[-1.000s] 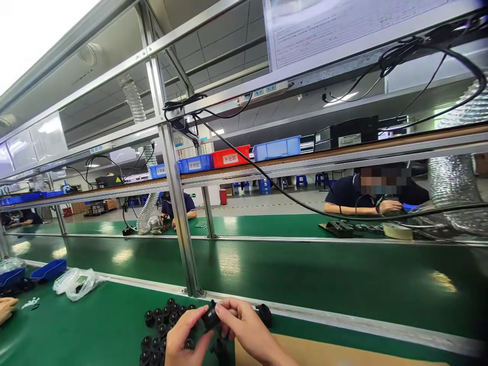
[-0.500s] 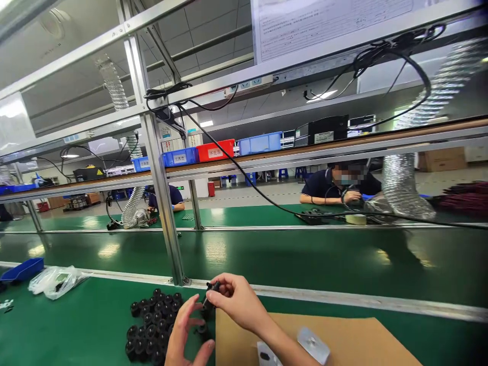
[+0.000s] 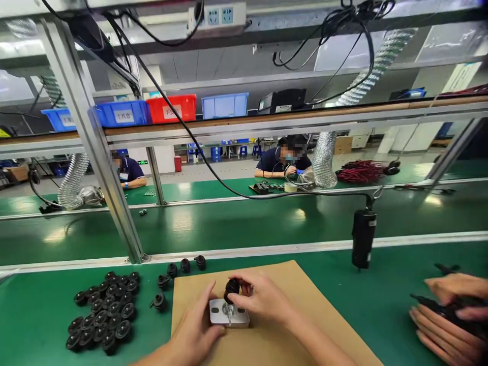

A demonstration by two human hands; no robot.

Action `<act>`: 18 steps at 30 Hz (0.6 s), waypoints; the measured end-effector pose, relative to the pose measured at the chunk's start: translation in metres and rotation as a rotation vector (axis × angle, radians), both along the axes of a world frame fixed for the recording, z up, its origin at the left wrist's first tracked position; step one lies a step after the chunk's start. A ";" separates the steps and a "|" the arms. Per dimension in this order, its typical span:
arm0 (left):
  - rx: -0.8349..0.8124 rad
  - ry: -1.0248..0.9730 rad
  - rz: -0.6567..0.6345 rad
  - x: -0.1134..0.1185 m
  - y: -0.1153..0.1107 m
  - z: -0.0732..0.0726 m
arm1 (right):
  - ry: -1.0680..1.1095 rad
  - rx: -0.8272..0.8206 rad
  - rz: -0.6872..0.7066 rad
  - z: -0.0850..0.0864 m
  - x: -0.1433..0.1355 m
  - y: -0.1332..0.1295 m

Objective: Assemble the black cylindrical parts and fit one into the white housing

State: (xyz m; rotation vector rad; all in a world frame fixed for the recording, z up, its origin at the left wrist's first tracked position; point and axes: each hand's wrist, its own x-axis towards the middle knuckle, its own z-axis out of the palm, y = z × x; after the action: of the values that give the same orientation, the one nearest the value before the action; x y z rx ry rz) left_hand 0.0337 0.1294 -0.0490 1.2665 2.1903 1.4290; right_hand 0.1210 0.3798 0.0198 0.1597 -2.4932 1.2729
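On the cardboard sheet [image 3: 282, 290] lies a small silvery metal block [image 3: 238, 319] with dark oval slots and a round seat in its middle. My right hand [image 3: 263, 297] pinches a black cylindrical part [image 3: 232, 288] upright over that seat; whether it rests in the seat I cannot tell. At the block's left end is my left hand [image 3: 196, 323], fingers and thumb spread apart, thumb close to the front corner. Several loose black parts with side stubs, one of them a black part [image 3: 159, 303], stand left of the cardboard.
A cluster of black round parts [image 3: 101, 315] covers the left of the green table. A black electric screwdriver [image 3: 364, 239] hangs from a cable at right. Another person's hands [image 3: 453, 315] hold dark pieces at far right. A metal post [image 3: 102, 162] rises behind.
My view has turned right and down. The black part in my right hand has moved from the cardboard's left edge to above the metal block. My left hand has come to the block.
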 end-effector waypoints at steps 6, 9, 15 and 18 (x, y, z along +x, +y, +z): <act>-0.031 -0.059 -0.043 -0.001 -0.021 0.021 | 0.009 0.039 0.054 -0.008 0.006 0.001; -0.027 -0.081 -0.100 -0.001 -0.027 0.025 | 0.055 0.084 0.068 -0.008 0.008 -0.007; -0.015 -0.106 -0.118 -0.002 -0.023 0.025 | 0.118 0.242 0.074 -0.004 0.010 -0.021; -0.018 -0.127 -0.115 -0.002 -0.023 0.026 | 0.119 0.268 0.096 -0.004 0.011 -0.023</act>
State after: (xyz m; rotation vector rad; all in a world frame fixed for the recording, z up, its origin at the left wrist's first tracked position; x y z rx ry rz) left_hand 0.0316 0.1064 -0.0229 1.2381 2.0098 1.4021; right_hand 0.1323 0.3564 0.0161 0.4112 -2.5672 0.9281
